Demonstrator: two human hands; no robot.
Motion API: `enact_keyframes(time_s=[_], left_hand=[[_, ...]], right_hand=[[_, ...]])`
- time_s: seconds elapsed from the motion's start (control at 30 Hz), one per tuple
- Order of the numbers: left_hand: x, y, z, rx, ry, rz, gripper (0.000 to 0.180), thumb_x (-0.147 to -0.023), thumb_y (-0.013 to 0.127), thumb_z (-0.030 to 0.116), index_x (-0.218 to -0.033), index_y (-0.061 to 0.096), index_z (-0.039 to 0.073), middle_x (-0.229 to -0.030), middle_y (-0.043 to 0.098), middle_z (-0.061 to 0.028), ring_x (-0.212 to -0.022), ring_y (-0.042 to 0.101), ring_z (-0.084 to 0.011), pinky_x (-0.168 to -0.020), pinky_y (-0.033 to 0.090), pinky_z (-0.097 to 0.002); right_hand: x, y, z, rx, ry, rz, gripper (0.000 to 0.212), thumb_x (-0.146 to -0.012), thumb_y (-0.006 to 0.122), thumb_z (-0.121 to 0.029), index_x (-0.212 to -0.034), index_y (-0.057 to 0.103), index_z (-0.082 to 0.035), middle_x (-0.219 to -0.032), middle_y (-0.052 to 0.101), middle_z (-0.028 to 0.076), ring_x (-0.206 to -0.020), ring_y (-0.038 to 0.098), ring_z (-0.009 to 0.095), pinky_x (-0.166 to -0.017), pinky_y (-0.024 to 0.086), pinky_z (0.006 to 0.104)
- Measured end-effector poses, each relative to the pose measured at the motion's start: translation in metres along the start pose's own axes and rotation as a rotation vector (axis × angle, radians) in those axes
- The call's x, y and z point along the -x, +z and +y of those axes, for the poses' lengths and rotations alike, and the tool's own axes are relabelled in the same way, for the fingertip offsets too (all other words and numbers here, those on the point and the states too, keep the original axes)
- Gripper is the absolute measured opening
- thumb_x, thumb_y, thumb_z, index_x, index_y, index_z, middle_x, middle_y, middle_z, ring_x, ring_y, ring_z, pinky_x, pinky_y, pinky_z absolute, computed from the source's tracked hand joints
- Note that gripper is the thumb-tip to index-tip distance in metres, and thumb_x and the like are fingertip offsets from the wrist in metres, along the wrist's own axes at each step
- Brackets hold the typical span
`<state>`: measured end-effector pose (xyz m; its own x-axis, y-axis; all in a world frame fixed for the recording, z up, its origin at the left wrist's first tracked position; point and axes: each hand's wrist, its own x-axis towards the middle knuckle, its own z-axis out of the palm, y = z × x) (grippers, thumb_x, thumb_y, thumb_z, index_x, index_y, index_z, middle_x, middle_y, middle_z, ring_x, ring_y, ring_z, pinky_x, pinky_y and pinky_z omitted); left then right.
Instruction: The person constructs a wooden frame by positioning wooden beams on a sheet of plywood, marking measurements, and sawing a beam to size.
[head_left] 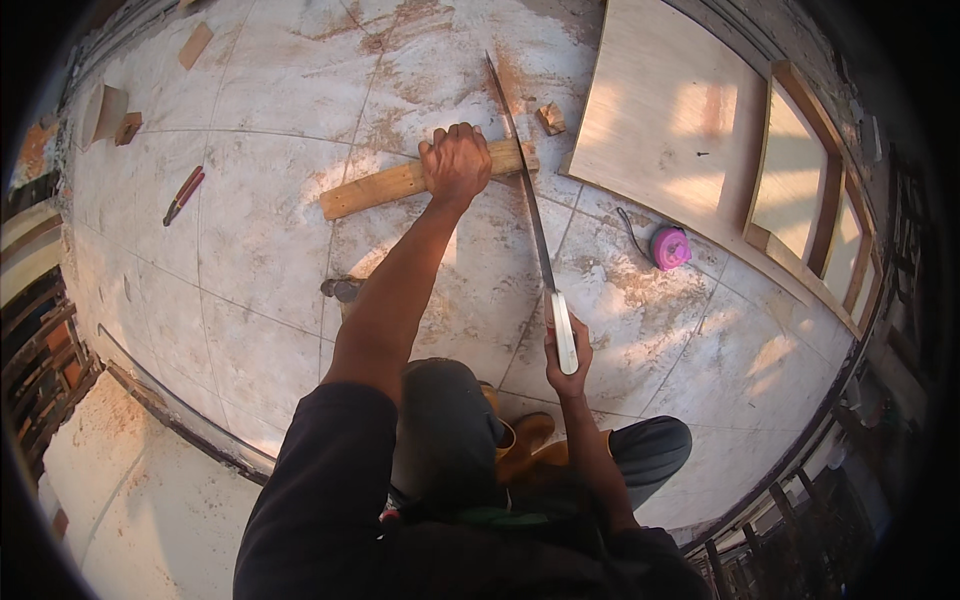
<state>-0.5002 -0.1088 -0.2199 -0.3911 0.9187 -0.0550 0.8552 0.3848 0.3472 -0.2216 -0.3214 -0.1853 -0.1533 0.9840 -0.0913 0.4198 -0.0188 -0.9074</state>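
Observation:
My left hand (457, 163) is closed over a short wooden plank (375, 190) and presses it to the tiled floor. In my right hand (568, 350) is the white handle of a handsaw (540, 235), gripped with the fingers wrapped round it. The saw's long dark blade crosses the plank near its right end, and its tip points away from me. How deep the blade sits in the wood I cannot tell. Just beyond the plank's right end lies a small wood offcut (550, 119).
A pink tape measure (669, 247) lies right of the saw, near a plywood panel (650, 110) and a wooden frame (832, 190). Pliers with red handles (184, 194) rest at the left. A hammer head (343, 288) shows beside my left forearm. Wood scraps (196, 45) lie farther off.

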Motion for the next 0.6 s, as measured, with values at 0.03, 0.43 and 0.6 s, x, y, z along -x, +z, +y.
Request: enact_keyframes(time_s=[0.03, 0.43, 0.6], left_hand=[[0.0, 0.001, -0.009, -0.045, 0.007, 0.063, 0.029, -0.096, 0.046, 0.027, -0.087, 0.066, 0.007, -0.086, 0.069, -0.0098, -0.091, 0.061, -0.0264, -0.083, 0.038, -0.0436], [0.001, 0.004, -0.01, -0.087, 0.04, 0.08, 0.033, -0.098, 0.042, 0.03, -0.091, 0.065, 0.006, -0.087, 0.067, -0.0155, -0.089, 0.063, -0.0333, -0.08, 0.042, -0.0496], [0.005, 0.004, 0.015, -0.139, 0.068, 0.017, 0.032, -0.099, 0.043, 0.03, -0.087, 0.062, 0.007, -0.088, 0.067, -0.0124, -0.09, 0.063, -0.0315, -0.077, 0.044, -0.0508]], right_hand=[[0.013, -0.002, -0.008, -0.013, -0.004, 0.003, 0.051, -0.083, 0.061, 0.004, -0.133, 0.051, 0.002, -0.116, 0.067, 0.019, -0.104, 0.068, 0.024, -0.093, 0.05, 0.033], [-0.178, 0.03, -0.06, -0.242, -0.128, 0.096, 0.041, -0.083, 0.067, -0.001, -0.124, 0.062, 0.001, -0.105, 0.071, 0.015, -0.093, 0.069, 0.018, -0.083, 0.053, 0.0308], [-0.16, -0.072, -0.11, -0.133, -0.288, 0.195, 0.059, -0.074, 0.067, 0.005, -0.131, 0.06, -0.003, -0.11, 0.071, 0.017, -0.083, 0.072, 0.02, -0.073, 0.054, 0.0283]])
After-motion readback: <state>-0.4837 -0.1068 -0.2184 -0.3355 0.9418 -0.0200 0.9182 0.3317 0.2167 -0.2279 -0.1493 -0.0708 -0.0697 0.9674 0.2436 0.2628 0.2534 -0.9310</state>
